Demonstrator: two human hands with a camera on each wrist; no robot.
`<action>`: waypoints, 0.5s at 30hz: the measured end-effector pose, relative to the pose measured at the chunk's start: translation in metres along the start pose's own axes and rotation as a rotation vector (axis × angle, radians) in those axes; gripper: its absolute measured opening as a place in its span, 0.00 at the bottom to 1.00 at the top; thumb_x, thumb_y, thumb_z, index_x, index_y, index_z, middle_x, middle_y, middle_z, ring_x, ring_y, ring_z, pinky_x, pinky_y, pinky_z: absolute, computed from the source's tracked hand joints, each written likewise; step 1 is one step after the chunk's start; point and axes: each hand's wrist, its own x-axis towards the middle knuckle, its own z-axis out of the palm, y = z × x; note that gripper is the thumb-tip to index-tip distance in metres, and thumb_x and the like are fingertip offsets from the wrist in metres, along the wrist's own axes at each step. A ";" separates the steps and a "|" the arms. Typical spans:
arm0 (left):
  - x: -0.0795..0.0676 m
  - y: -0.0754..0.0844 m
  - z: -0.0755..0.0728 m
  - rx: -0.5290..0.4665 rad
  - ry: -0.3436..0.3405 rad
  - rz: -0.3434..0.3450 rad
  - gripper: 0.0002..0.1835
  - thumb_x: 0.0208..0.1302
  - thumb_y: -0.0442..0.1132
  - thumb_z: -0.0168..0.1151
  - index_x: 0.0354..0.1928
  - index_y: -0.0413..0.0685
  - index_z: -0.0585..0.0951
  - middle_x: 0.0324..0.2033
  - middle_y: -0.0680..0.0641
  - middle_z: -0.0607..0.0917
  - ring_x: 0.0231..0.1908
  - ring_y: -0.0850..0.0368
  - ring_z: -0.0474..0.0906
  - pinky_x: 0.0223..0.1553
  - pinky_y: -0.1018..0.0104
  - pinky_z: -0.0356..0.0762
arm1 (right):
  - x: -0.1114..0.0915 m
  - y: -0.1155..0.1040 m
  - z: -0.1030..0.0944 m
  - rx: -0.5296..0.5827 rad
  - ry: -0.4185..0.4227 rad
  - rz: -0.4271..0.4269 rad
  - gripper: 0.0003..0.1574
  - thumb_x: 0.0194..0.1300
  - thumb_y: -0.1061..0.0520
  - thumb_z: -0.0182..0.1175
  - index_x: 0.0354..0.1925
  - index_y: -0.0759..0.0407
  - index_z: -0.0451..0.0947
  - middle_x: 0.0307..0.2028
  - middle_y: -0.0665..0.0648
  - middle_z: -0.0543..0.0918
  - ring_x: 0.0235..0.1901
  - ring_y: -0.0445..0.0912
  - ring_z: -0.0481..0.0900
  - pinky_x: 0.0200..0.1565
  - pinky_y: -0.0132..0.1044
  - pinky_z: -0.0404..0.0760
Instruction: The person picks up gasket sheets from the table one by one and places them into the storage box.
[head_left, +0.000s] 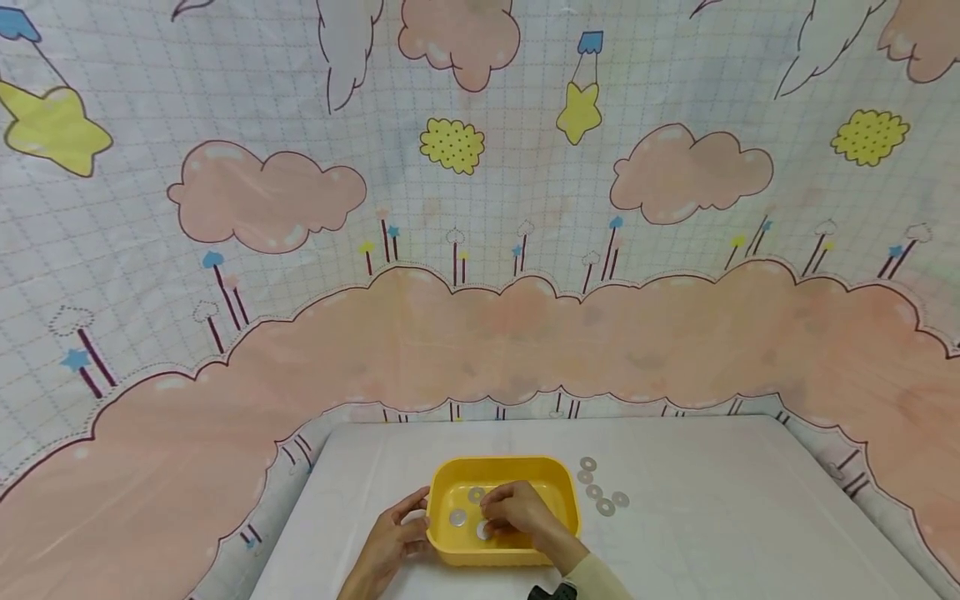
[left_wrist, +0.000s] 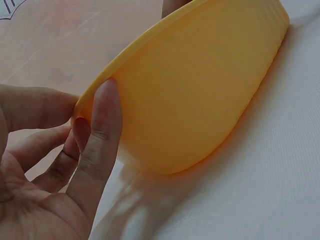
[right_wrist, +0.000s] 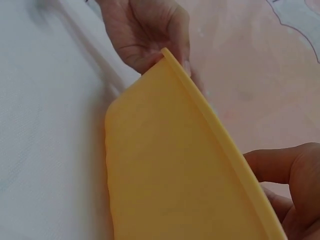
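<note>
A yellow plastic basin [head_left: 551,492] with a raised rim sits on the white table. My left hand [head_left: 386,537] holds its left end; in the left wrist view the thumb [left_wrist: 102,120] lies against the outer wall and the fingers are at the rim. Inside lie flat silvery rings like washers, one washer [head_left: 457,517] towards the left and another washer [head_left: 476,495] farther back. My right hand [head_left: 521,512] reaches down into the basin with bent fingers, close by a third washer [head_left: 482,531]. Whether those fingertips pinch a washer I cannot tell.
Several more washers [head_left: 594,492] lie on the white tabletop [head_left: 712,517] just right of the basin. Behind the table hangs a patterned cloth [head_left: 480,342] with clouds and stars. A dark wrist strap [head_left: 553,592] shows at my right sleeve.
</note>
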 end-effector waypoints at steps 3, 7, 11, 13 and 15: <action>-0.001 0.000 0.000 0.000 -0.005 -0.002 0.37 0.63 0.32 0.61 0.73 0.37 0.60 0.54 0.44 0.70 0.33 0.58 0.81 0.36 0.65 0.83 | -0.003 -0.002 -0.003 0.013 0.013 -0.013 0.12 0.62 0.61 0.63 0.42 0.69 0.82 0.30 0.56 0.85 0.26 0.43 0.83 0.32 0.35 0.86; -0.001 0.001 0.001 0.008 -0.005 0.005 0.37 0.62 0.32 0.61 0.73 0.37 0.61 0.54 0.43 0.70 0.33 0.58 0.80 0.36 0.66 0.83 | -0.007 -0.005 -0.009 0.022 0.027 -0.062 0.14 0.65 0.60 0.62 0.45 0.70 0.80 0.35 0.60 0.85 0.30 0.45 0.85 0.36 0.39 0.87; 0.000 0.001 0.002 0.007 0.004 0.006 0.37 0.62 0.32 0.61 0.73 0.37 0.62 0.54 0.43 0.70 0.33 0.58 0.80 0.35 0.67 0.83 | -0.010 -0.009 -0.016 0.013 0.055 -0.103 0.16 0.65 0.60 0.62 0.46 0.72 0.79 0.37 0.62 0.85 0.31 0.47 0.86 0.37 0.40 0.87; 0.000 0.001 0.002 0.006 0.008 0.004 0.37 0.62 0.32 0.61 0.73 0.37 0.62 0.54 0.43 0.71 0.33 0.58 0.80 0.35 0.67 0.83 | -0.011 -0.011 -0.019 0.001 0.067 -0.115 0.16 0.65 0.59 0.62 0.45 0.71 0.79 0.37 0.61 0.84 0.32 0.48 0.86 0.37 0.39 0.87; 0.000 0.001 0.002 0.005 0.011 0.002 0.37 0.62 0.32 0.61 0.73 0.37 0.62 0.54 0.44 0.71 0.33 0.58 0.81 0.35 0.67 0.83 | -0.013 -0.013 -0.022 -0.007 0.073 -0.129 0.16 0.66 0.58 0.62 0.45 0.70 0.79 0.37 0.61 0.84 0.34 0.48 0.86 0.37 0.39 0.87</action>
